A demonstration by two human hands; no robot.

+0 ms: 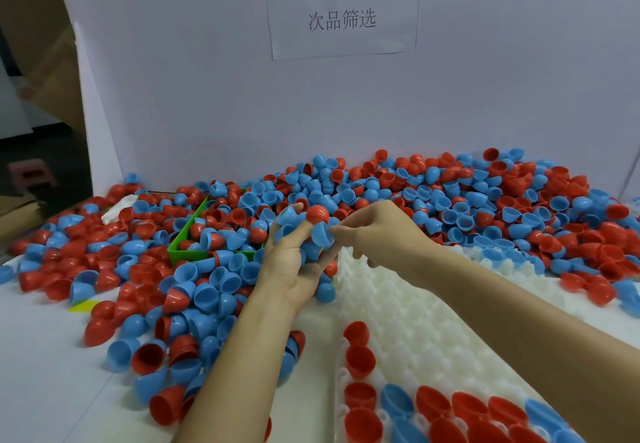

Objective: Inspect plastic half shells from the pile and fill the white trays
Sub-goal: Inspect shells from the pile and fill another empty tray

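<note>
At centre frame the left hand [291, 262] cradles several shells; the right hand [374, 234] pinches a blue shell [320, 236]. The pile [450, 200] crowds the white wall [207, 96]. The white tray [408, 321], lower right, holds shells along its near edge; the green bin [187, 252] holds more.

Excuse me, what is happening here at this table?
A person sorts plastic half shells. The left hand holds a handful of blue and red shells, and the right hand pinches a blue shell from it. The white tray has shells only in its near rows; the pile remains large.
</note>
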